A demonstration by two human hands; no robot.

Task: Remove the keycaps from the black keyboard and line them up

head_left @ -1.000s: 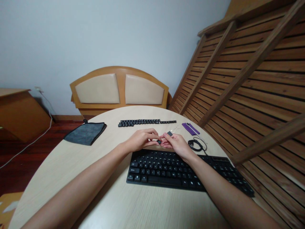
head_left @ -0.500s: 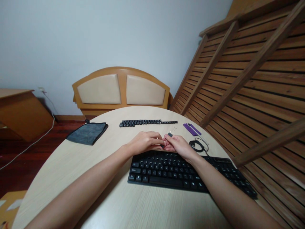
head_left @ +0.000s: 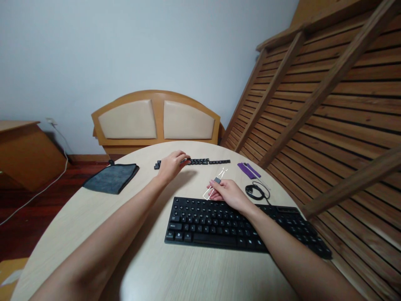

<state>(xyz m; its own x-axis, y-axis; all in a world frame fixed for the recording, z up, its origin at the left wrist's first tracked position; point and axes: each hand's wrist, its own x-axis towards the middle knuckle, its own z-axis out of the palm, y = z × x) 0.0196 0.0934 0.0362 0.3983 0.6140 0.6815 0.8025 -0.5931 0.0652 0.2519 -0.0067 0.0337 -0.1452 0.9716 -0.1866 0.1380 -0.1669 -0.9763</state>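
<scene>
My left hand point(head_left: 172, 166) is stretched out over the rows of loose black keycaps point(head_left: 200, 161) at the far side of the table. Its fingers are pinched together at the rows, around what looks like a keycap, mostly hidden by the fingers. My right hand point(head_left: 231, 193) grips a wire keycap puller point(head_left: 217, 180) by its dark middle, with wire ends sticking out both ways. Below that hand lies the black keyboard point(head_left: 216, 239); its upper left part shows bare switch posts where caps are off.
A folded grey cloth point(head_left: 111, 179) lies at the left of the round table point(head_left: 175, 271). On the right are a purple cloth strip point(head_left: 247, 170) with a thin tool on it and the coiled black cable point(head_left: 255, 192). A slatted wooden frame point(head_left: 328, 108) leans beyond the right edge.
My left hand has moved away from the right hand, forward and left to the keycap rows. The right hand stays above the keyboard with the puller, whose lower wire loop now shows.
</scene>
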